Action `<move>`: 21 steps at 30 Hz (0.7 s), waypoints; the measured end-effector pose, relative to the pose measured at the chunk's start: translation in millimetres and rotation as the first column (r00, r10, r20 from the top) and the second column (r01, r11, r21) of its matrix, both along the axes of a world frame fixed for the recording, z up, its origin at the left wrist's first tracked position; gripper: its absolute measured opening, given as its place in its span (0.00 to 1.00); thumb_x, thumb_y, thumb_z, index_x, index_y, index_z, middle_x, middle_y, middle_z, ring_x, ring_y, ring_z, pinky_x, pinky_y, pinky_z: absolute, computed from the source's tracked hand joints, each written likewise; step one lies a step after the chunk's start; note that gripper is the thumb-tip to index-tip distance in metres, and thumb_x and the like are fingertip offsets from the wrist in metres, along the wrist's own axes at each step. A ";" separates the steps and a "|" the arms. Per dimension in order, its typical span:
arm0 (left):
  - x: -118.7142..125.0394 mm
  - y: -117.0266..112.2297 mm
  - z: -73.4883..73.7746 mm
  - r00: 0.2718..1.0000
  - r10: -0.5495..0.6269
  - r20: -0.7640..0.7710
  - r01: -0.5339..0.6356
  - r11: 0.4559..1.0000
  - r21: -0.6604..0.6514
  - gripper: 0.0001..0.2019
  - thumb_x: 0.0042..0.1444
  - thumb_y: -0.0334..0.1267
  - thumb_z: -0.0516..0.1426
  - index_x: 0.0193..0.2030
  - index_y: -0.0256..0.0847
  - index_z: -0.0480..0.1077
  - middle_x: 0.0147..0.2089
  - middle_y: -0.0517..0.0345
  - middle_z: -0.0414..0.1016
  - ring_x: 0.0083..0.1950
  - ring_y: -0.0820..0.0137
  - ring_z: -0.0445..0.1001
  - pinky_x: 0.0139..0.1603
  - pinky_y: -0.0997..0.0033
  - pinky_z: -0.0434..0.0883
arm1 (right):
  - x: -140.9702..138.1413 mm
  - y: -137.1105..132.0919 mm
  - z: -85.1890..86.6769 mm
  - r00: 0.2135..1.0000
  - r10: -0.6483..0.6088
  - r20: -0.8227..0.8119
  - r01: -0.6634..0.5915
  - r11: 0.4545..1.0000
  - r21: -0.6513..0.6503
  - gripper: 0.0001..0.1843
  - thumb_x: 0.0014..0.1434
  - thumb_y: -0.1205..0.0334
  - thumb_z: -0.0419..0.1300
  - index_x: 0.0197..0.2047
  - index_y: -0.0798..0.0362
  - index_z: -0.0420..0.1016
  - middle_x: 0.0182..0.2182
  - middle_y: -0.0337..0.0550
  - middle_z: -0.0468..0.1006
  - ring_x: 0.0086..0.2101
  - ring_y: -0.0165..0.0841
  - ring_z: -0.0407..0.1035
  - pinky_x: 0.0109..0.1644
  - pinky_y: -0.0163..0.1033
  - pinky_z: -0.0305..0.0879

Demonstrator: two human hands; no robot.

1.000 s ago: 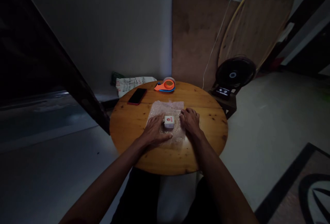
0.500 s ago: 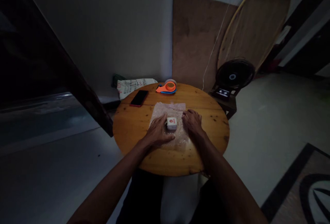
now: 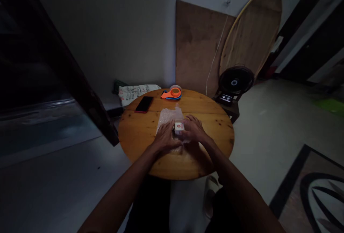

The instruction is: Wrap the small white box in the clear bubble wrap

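Observation:
A small white box (image 3: 179, 127) with red print sits on a sheet of bubble wrap (image 3: 168, 115) on the round wooden table. My left hand (image 3: 165, 137) lies over the wrap at the box's left side, fingers stretched out and thumb apart below the box. On the other side, my right hand (image 3: 194, 129) presses close to the box. Its thumb is by the box's lower right corner, and its fingers are bent round the wrap's right part, which they mostly hide. The wrap's right side is drawn in toward the box.
An orange and blue tape dispenser (image 3: 172, 93) and a phone (image 3: 144, 104) lie at the far side of the wooden table (image 3: 219, 136). A black fan (image 3: 234, 82) stands on a stool beyond the right edge. Printed sacking (image 3: 134, 92) is behind the table at left.
My right hand has moved left to the box, drawing the bubble wrap's right side inward. My left hand stays beside the box. The view has shifted slightly.

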State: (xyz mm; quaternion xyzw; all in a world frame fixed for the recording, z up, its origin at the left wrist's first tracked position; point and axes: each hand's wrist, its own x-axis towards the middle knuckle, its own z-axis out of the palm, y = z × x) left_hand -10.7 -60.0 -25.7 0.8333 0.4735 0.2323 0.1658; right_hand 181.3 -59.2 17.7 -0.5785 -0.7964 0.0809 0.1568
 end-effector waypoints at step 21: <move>0.5 -3.6 0.2 0.995 -0.028 -0.092 0.037 0.996 0.087 0.43 0.47 0.53 0.58 0.68 0.37 0.50 0.67 0.42 0.57 0.67 0.52 0.56 0.67 0.53 0.53 | 64.2 -60.7 -10.9 0.921 -0.231 -0.314 0.346 0.856 0.385 0.18 0.58 0.57 0.57 0.50 0.53 0.73 0.50 0.51 0.75 0.52 0.43 0.66 0.58 0.52 0.58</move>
